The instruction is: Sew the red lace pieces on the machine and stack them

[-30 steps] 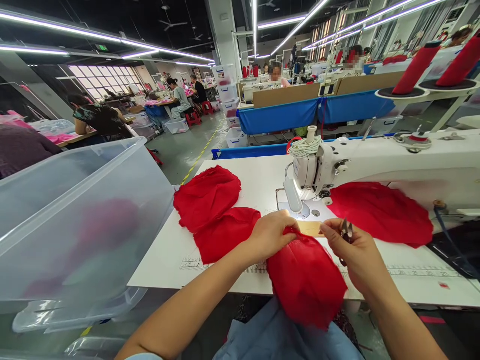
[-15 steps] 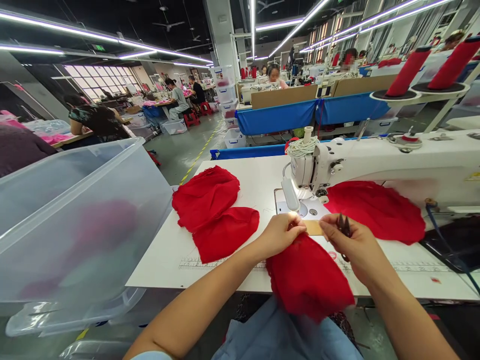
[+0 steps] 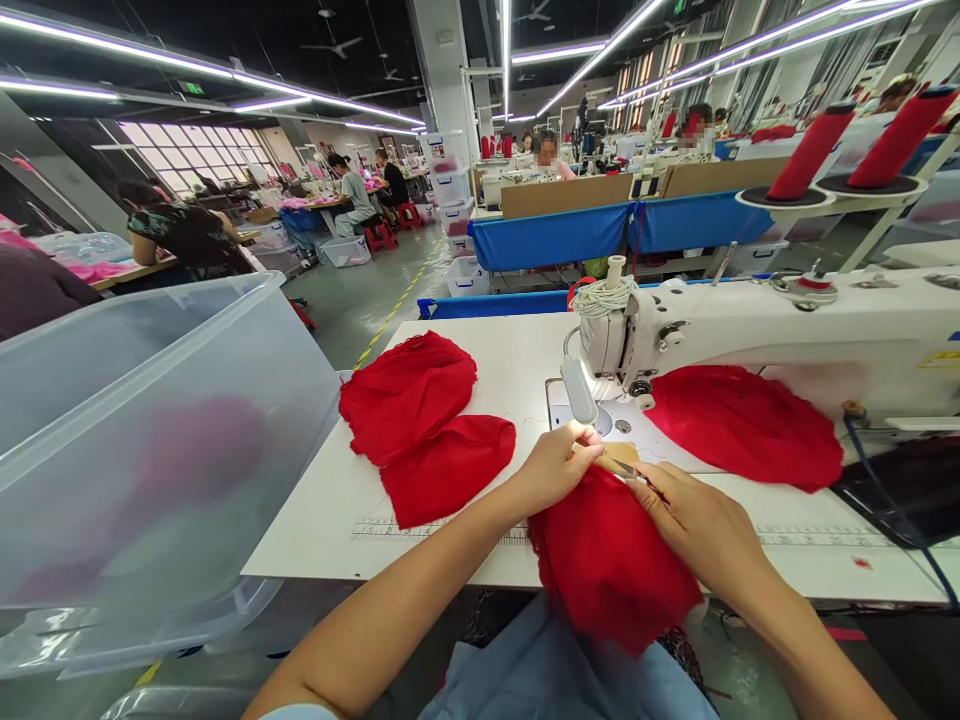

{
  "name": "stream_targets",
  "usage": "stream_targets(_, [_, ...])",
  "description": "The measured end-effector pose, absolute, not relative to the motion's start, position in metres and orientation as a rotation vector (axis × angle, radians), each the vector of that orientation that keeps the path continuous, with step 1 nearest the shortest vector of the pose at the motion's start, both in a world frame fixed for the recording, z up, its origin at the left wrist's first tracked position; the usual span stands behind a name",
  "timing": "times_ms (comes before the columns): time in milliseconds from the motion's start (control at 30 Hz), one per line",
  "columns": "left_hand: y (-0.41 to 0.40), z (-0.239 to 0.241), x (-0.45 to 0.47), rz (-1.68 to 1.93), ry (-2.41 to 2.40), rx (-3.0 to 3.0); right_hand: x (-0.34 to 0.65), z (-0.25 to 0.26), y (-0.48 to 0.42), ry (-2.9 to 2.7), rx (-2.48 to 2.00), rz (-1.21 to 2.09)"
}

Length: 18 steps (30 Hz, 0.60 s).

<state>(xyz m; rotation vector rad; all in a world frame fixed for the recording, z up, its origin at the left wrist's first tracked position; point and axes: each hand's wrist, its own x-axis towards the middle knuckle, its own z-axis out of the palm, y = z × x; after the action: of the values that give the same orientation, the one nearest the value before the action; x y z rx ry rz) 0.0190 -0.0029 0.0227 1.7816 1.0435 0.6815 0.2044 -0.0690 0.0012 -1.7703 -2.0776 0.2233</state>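
My left hand (image 3: 559, 466) pinches the upper edge of a red fabric piece (image 3: 611, 565), which hangs over the table's front edge onto my lap. In my right hand (image 3: 701, 525) is a pair of thread snips (image 3: 628, 469), fingers closed around it. The blades point left, close to the fabric's edge by my left fingertips; whether they touch it I cannot tell. Just beyond lies a tan patch (image 3: 624, 452) on the bed of the white sewing machine (image 3: 739, 325). Another red fabric piece (image 3: 750, 425) rests beneath the machine's arm.
Two more red pieces (image 3: 420, 385) lie at the left of the white tabletop (image 3: 322, 510), which has a printed ruler along its front. A large translucent bin (image 3: 165, 400) stands left of it. Red thread cones (image 3: 814, 150) rise at right. Several people work at machines farther off.
My right hand has turned the snips from pointing up to pointing left, bringing the blades toward the fabric's edge. My left hand keeps its pinch. The view has shifted slightly.
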Motion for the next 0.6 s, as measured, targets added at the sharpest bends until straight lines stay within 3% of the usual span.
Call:
stream_targets(367, [-0.005, 0.018, 0.017, 0.767, 1.053, 1.637, 0.192, -0.002, -0.069, -1.958, -1.767, 0.203])
stream_targets(500, [-0.035, 0.040, -0.036, 0.930, 1.080, 1.454, 0.219, -0.016, -0.088, -1.782, -1.723, 0.277])
stream_targets(600, [-0.083, 0.047, -0.106, 0.654, 1.204, 1.407, 0.243, -0.029, -0.106, -1.705, -1.682, 0.387])
